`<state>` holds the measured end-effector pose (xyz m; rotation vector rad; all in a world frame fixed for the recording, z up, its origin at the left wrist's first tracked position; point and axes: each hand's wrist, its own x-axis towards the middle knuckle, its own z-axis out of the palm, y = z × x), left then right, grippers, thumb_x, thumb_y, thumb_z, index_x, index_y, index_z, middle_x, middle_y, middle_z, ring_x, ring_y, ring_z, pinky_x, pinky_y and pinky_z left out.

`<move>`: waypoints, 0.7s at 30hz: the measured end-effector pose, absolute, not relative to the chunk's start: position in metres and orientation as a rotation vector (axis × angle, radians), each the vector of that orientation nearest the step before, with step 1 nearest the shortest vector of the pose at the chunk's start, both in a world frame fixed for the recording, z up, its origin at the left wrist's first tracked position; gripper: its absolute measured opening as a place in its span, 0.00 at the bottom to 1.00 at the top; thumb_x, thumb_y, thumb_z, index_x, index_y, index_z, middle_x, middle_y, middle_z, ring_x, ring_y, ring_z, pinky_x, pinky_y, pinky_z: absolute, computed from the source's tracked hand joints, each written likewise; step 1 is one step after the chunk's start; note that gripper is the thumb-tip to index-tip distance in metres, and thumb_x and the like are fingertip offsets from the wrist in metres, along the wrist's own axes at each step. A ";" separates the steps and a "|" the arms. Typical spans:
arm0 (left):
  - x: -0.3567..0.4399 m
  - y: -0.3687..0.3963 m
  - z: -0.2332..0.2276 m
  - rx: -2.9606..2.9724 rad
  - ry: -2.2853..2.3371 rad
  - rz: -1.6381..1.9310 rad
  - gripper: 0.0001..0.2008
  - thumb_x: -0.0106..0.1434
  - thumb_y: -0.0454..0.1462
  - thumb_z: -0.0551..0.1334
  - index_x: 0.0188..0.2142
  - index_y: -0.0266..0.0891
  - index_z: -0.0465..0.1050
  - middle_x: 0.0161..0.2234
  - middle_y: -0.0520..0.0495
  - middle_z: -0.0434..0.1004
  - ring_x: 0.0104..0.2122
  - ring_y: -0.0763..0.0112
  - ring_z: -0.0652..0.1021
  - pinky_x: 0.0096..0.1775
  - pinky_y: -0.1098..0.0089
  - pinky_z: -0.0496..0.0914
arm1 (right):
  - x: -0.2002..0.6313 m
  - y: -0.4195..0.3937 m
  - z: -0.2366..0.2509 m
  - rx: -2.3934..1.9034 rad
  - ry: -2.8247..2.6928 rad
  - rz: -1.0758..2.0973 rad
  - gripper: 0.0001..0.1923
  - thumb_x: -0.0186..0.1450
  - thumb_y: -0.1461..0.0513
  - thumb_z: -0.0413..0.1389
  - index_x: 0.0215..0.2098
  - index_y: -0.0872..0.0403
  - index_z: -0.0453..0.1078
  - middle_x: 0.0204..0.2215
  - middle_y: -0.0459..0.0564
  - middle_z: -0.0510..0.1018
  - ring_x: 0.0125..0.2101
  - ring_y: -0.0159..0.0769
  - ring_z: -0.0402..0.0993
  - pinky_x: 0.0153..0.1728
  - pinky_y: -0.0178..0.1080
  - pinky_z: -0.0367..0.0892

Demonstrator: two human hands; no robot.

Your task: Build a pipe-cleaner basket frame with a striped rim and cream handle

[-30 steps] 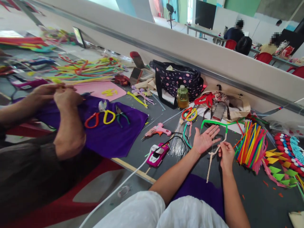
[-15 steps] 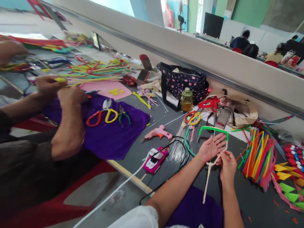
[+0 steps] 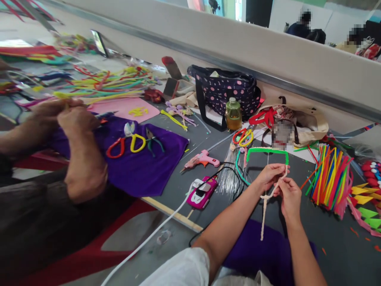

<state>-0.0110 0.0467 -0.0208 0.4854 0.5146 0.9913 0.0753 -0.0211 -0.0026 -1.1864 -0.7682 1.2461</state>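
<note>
At the far left a co-worker's hands [image 3: 64,115] are bunched together over a purple cloth [image 3: 139,163], fingers closed on something too small to make out. On that cloth lie red-and-yellow-handled scissors [image 3: 126,143] and small pliers [image 3: 152,140]. Further right on the grey table [image 3: 336,242] sit a pink glue gun [image 3: 202,159] and a pink toy car [image 3: 204,191]. Against the wall stands a dark polka-dot bag [image 3: 226,93], its top open with pale items showing inside, though what they are cannot be told; just in front of it is a small jar of yellowish liquid [image 3: 233,115]. Beside that slumps a beige tote bag [image 3: 309,127], also open, with patterned fabric visible in its mouth.

The person's left hand [image 3: 269,176] is raised above the table, forearm reaching in from below, fingers curled narrow and pinching a cream pipe cleaner [image 3: 263,214] at its twisted knot. The right hand [image 3: 290,196] meets it from the right, fingertips closed on the same strand just beside the left. The cleaner's upper part joins a green pipe cleaner [image 3: 266,150] bent into an arch; its tail hangs straight down. To the right lies a bundle of multicoloured pipe cleaners [image 3: 330,178]
</note>
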 end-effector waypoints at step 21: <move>-0.016 0.043 -0.014 0.435 0.604 1.026 0.18 0.40 0.40 0.75 0.28 0.31 0.75 0.23 0.48 0.75 0.23 0.77 0.73 0.26 0.75 0.63 | 0.072 -0.028 -0.004 -1.157 -0.844 1.405 0.12 0.56 0.55 0.62 0.27 0.56 0.71 0.17 0.43 0.73 0.15 0.25 0.65 0.15 0.28 0.64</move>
